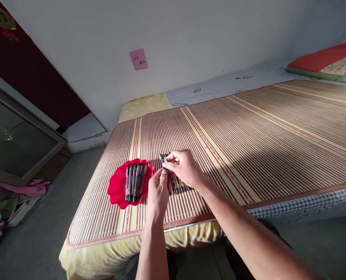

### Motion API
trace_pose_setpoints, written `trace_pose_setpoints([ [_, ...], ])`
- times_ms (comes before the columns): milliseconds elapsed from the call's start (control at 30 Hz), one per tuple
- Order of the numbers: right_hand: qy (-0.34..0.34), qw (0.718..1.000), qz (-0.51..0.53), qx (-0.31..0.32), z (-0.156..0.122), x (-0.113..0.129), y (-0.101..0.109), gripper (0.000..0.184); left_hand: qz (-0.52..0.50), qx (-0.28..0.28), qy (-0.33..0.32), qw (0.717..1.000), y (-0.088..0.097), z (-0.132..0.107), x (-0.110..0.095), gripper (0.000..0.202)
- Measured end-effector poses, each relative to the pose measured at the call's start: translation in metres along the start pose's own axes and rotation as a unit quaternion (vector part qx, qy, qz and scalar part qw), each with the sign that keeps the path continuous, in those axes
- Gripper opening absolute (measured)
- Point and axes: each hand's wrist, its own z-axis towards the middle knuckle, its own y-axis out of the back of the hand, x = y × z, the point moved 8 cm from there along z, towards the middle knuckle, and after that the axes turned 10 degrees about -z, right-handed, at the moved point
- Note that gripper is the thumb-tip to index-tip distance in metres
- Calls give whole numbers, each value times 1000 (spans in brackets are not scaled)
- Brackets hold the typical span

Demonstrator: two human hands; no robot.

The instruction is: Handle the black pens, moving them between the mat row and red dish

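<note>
A red wavy-edged plate (114, 190) rests on the slatted mat, with several black and clear pens (135, 181) lying side by side in it. Just right of the plate, my left hand (158, 190) has its thumb and fingers pinched on the lower part of a pen. My right hand (184, 167) pinches the upper end of the same pen, which is mostly hidden by my fingers. More pens (177, 188) lie in a row on the mat beneath my right hand, partly covered by it.
The bamboo mat (219, 132) covers a bed with a yellow sheet (114, 249) hanging at its front edge. A pink note (138, 59) is stuck on the wall. Red bedding (315, 58) lies at the far right. A glass-panelled door (15, 132) stands at left.
</note>
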Motion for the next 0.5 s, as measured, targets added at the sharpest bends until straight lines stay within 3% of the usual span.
trace_pose_setpoints([
  [100,-16,999,-25,-12,1,0,6,7,84,35,-10,996,-7,-5,-6,46],
  [200,-39,999,-25,-3,4,-10,29,6,71,67,-13,995,-12,-7,-13,45],
  [367,-117,988,-99,-24,11,-56,74,10,13,-5,-16,1000,11,-1,-16,52],
  [500,-162,970,-177,-41,14,-91,78,12,-3,-20,-22,1000,21,3,-14,48],
])
